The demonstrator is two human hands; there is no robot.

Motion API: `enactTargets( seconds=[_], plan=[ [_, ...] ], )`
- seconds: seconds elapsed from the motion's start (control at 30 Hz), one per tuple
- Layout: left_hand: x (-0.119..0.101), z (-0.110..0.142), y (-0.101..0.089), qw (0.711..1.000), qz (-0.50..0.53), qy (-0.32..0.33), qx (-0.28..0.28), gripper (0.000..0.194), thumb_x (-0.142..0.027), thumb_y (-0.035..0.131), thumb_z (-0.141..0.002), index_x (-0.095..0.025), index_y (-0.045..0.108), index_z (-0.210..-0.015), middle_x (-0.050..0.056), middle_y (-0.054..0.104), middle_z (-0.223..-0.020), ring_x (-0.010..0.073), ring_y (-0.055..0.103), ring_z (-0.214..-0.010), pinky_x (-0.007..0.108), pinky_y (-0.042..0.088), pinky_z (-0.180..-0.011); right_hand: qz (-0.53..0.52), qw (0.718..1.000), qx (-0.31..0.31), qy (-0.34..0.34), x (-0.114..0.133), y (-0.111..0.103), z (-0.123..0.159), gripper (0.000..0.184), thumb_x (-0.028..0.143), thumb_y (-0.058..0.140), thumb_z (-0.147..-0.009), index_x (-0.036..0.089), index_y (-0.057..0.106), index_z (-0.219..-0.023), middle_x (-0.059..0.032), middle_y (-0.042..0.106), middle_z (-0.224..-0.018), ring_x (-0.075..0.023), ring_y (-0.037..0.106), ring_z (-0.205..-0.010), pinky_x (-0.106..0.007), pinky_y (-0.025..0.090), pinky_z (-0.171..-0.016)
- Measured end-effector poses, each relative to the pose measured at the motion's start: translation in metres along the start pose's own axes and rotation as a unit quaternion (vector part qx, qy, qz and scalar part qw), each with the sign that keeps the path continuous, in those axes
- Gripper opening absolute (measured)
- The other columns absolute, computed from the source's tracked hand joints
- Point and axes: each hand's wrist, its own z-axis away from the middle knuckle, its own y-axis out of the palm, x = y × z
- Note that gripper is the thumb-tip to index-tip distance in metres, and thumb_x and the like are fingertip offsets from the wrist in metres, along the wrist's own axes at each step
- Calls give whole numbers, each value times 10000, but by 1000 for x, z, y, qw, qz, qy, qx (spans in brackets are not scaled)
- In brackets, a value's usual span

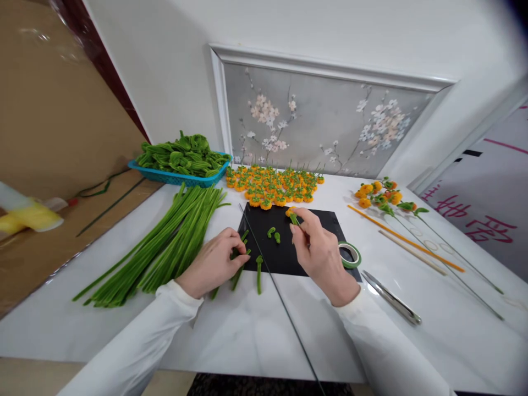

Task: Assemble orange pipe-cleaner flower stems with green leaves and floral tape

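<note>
My right hand (pixel 319 250) is closed in a pinch on a small orange pipe-cleaner flower with a green stem (pixel 292 214), held over the black mat (pixel 289 247). My left hand (pixel 214 261) rests at the mat's left edge, fingers curled onto short green pipe-cleaner pieces (pixel 241 258). Two small curled green bits (pixel 273 234) lie on the mat between my hands. A long thin dark wire (pixel 276 289) runs diagonally across the mat toward the table's front edge.
A bundle of long green pipe cleaners (pixel 165 247) lies left. A blue basket of green leaves (pixel 181 162) and several orange flowers (pixel 274 187) sit behind. Green tape roll (pixel 350 254), pliers (pixel 391 300), sticks (pixel 406 239) and a finished flower stem (pixel 383 201) lie right.
</note>
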Motion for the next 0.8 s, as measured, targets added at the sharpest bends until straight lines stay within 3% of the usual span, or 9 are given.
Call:
enactTargets(
  seconds=[0.1, 0.33, 0.47, 0.6, 0.8],
  plan=[
    [-4, -1, -3, 999, 54, 1, 1, 179, -281, 563, -770, -187, 584, -619, 15, 544, -801, 143, 494, -627, 268, 392, -603, 8, 1000, 14, 16, 0, 0, 0, 287, 203, 433, -918, 143, 474, -1196, 1, 628, -646, -146, 611, -585, -233, 440, -556],
    [-10, -2, -15, 974, 221, -37, 28, 186, -314, 497, -832, -178, 585, -742, -16, 533, -711, 132, 485, -660, 236, 376, -600, 22, 999, 32, -4, -4, 0, 0, 205, 209, 383, -941, 151, 555, -1037, -41, 641, -724, -151, 608, -644, -244, 450, -625],
    [-9, 0, -12, 960, 266, -72, 51, 187, -330, 490, -841, -185, 534, -732, -50, 447, -642, 109, 434, -582, 215, 365, -534, 17, 999, 41, 12, -4, 0, 0, 231, 227, 392, -942, 146, 537, -1103, -32, 651, -732, -147, 614, -656, -236, 448, -639],
    [-4, -2, -5, 966, 239, -80, 57, 140, -308, 518, -814, -186, 541, -751, -40, 496, -643, 127, 482, -591, 232, 409, -544, 31, 995, 85, 32, -1, 0, -1, 263, 236, 395, -943, 151, 528, -1153, -28, 659, -724, -155, 621, -651, -238, 434, -623],
    [-1, -2, -1, 995, 100, -14, 8, 115, -285, 537, -817, -197, 609, -831, -2, 627, -779, 156, 568, -682, 263, 429, -629, 77, 966, 245, 26, 1, 5, 3, 226, 259, 478, -921, 262, 594, -1114, -7, 691, -803, -163, 642, -691, -244, 390, -556]
  ],
)
